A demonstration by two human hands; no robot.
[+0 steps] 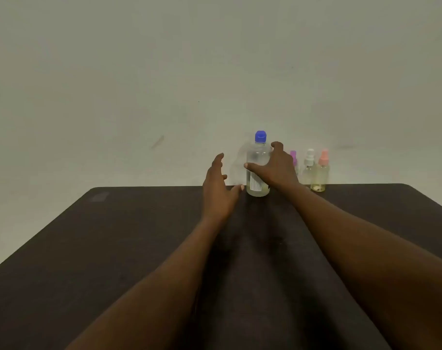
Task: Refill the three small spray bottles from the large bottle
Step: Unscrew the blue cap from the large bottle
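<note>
Three small clear spray bottles (pixel 308 170) crowd the large blue-capped clear bottle (pixel 257 184); the right hand (pixel 278 165), seemingly gripping it, could topple them. Left hand (pixel 218 184) spread, empty.

On the clear bottle (pixel 258 170), a blue cap (pixel 260 136) and a white label (pixel 255 183) with dark bar lines are noted. A purple top (pixel 293 155), a white top (pixel 310 156) and a pink top (pixel 324 156) are recorded. The counter (pixel 139 248) is dark brown; the wall (pixel 164 72), pale grey-green.
</note>
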